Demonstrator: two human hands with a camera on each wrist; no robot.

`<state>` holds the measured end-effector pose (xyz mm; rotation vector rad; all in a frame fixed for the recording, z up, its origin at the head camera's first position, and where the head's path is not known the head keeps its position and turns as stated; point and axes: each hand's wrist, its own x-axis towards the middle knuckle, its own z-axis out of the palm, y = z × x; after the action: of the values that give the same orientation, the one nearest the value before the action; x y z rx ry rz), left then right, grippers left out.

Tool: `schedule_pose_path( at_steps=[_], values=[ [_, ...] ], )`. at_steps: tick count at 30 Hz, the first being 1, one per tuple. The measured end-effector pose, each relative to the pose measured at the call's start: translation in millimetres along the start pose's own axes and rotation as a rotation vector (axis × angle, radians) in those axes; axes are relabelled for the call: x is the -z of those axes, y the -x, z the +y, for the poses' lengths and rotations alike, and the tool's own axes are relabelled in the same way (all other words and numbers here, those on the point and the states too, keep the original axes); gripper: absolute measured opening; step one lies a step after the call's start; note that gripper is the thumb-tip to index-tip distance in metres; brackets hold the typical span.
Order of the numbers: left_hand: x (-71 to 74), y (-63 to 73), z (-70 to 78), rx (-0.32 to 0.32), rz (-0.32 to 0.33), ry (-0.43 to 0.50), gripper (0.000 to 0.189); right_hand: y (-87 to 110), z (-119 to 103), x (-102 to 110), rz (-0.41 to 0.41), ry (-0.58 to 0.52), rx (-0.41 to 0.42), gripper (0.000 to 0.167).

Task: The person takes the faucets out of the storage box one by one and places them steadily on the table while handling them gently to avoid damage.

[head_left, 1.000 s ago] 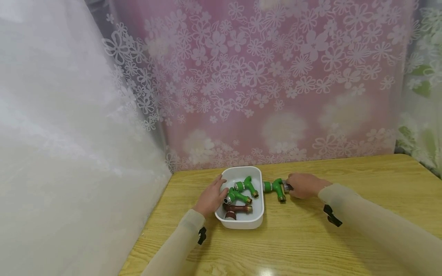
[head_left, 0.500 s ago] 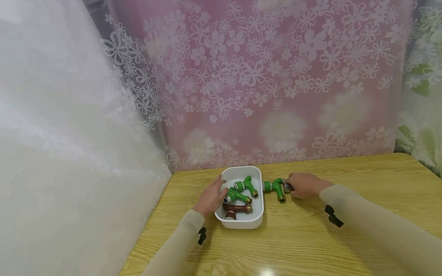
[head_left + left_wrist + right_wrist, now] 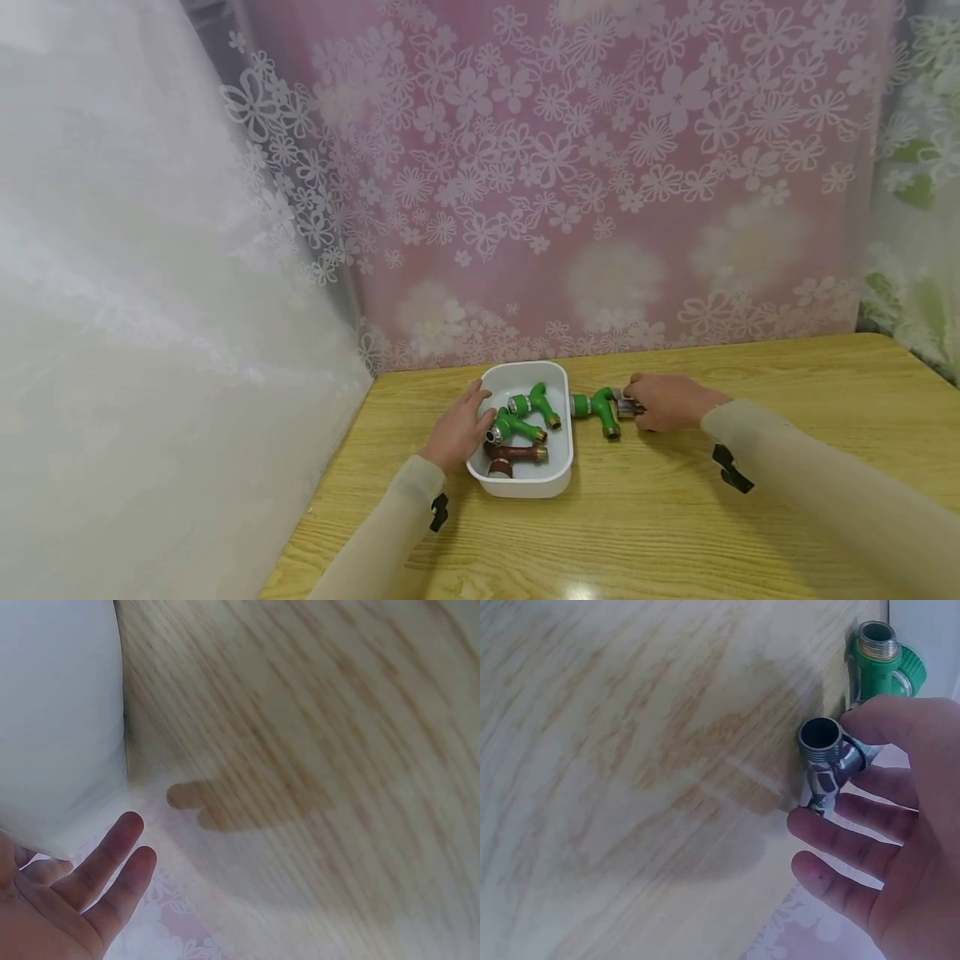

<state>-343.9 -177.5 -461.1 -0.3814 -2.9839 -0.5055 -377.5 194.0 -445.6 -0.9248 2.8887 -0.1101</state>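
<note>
My left hand [image 3: 454, 427] rests at the left rim of a white tub [image 3: 529, 488], fingers fairly straight; the left wrist view shows two fingers spread beside the tub wall [image 3: 67, 712]. Inside the tub lie two green taps [image 3: 517, 427] and a brown tap [image 3: 525, 453]. To the right of the tub, a third green tap [image 3: 602, 410] lies on the table. Beside it is a small chrome tap [image 3: 823, 754] with a threaded mouth. My right hand [image 3: 671, 403] holds the chrome tap loosely between thumb and fingers, low at the table; part of it is hidden.
The wooden table [image 3: 675, 517] runs up to a pink flowered curtain [image 3: 600, 167] at the back. A pale sheet [image 3: 150, 333] hangs along the left side. Black straps [image 3: 729, 469] sit on both sleeves.
My right hand has shifted slightly to the right, and more of the chrome tap shows. The left hand, the tub and the other taps look the same.
</note>
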Motion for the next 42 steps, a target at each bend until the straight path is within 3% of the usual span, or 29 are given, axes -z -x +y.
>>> schedule_pose_path(
  at_steps=[13, 20, 25, 34, 42],
  values=[
    [0.2, -0.2, -1.4, 0.003, 0.003, -0.003, 0.049, -1.4, -14, 23, 0.066, 0.044, 0.028, 0.050],
    [2.1, 1.0, -0.5, 0.003, 0.000, -0.006, 0.048, -4.6, -27, 40, 0.086, 0.075, 0.094, 0.044],
    [2.4, 1.9, -1.2, 0.000, 0.003, 0.001, 0.048, -9.2, -43, 52, 0.061, 0.102, 0.124, 0.042],
    [4.1, 1.7, 1.6, -0.005, -0.006, 0.001, 0.049, -22.4, -71, 62, -0.007, 0.056, 0.103, 0.045],
    [3.0, 1.7, 1.1, -0.014, -0.007, 0.006, 0.048, -37.4, -96, 70, -0.043, 0.052, 0.147, 0.034]
  ],
)
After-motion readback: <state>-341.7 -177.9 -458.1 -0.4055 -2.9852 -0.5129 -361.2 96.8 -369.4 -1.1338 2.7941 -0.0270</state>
